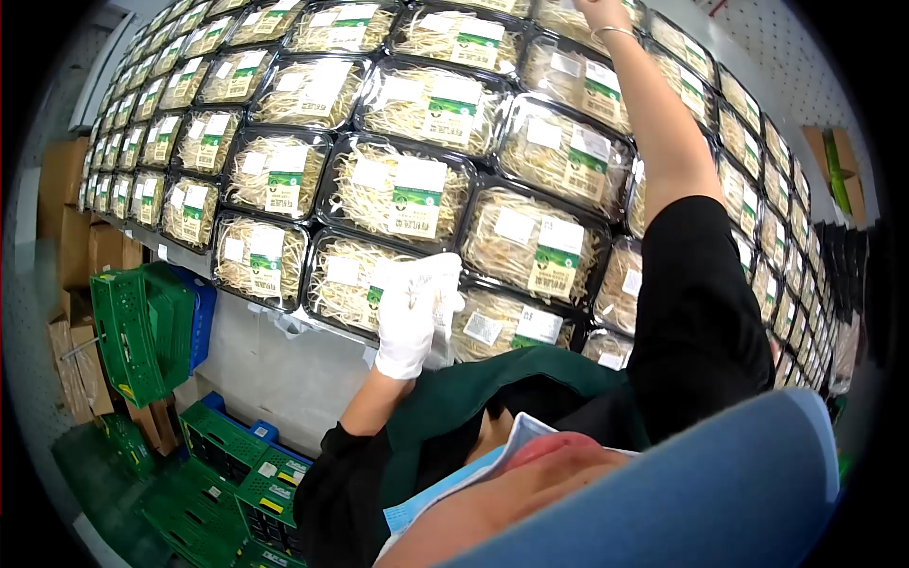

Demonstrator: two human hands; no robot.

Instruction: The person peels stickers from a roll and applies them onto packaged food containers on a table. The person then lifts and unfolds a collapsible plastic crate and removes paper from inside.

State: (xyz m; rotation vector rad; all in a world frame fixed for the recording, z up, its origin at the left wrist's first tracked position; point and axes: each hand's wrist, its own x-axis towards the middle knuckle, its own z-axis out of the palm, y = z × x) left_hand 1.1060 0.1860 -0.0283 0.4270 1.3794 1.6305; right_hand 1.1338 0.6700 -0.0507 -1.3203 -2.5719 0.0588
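My left hand [405, 327], in a white glove, is over the near edge of the packed trays. Its fingers are closed around what looks like a pale strip of paper [441, 327], partly hidden by the glove. Right beside it lies a tray of bean sprouts [346, 270] with a green and white label. My right hand [602, 13], bare with a bracelet at the wrist, reaches to the far trays at the top edge of the view. Its fingers are cut off there. Under the right forearm sits another labelled sprout tray [576, 80].
Rows of black sprout trays [398, 194] cover the surface, spreading left and right. Green crates [137, 331] and a blue crate [203, 317] stand at lower left, more green crates [222, 445] below. Cardboard boxes [76, 246] are at far left, another box [833, 170] at right.
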